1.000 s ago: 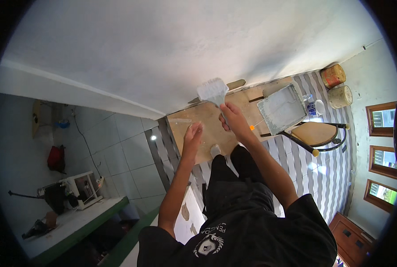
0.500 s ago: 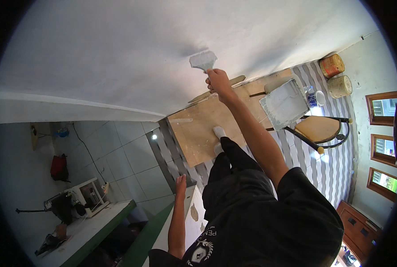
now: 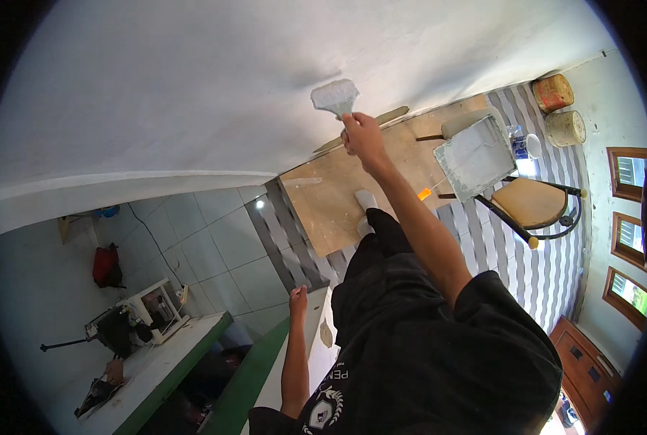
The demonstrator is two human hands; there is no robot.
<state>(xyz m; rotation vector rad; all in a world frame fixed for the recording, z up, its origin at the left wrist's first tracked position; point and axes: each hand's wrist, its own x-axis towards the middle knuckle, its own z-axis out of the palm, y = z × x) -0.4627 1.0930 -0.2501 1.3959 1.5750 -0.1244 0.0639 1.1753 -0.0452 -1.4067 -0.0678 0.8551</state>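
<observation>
My right hand (image 3: 364, 138) is closed round the handle of a wide flat paintbrush (image 3: 336, 96). The brush's head is thick with white paint and lies close against the white wall (image 3: 193, 94); whether it touches cannot be told. A dark shadow sits just beside the bristles. My left hand (image 3: 298, 299) hangs low at my left, near the end of a white ledge (image 3: 315, 326). Its fingers look curled in, with nothing seen in them. A paint-smeared tray (image 3: 477, 158) rests on a chair to the right of my right arm, with an orange handle (image 3: 424, 193) sticking out from it.
Brown board (image 3: 323, 210) covers the floor under my feet. A chair with a tan seat (image 3: 530, 203) is at the right. Beyond it are a white-and-blue pot (image 3: 528, 146) and two stained buckets (image 3: 553, 93). A green-edged counter (image 3: 171, 373) holds equipment at lower left.
The whole view has shifted slightly, with the floor things a little further right and up. The orange handle now shows beside my right forearm. My right hand keeps the brush near the same wall spot.
</observation>
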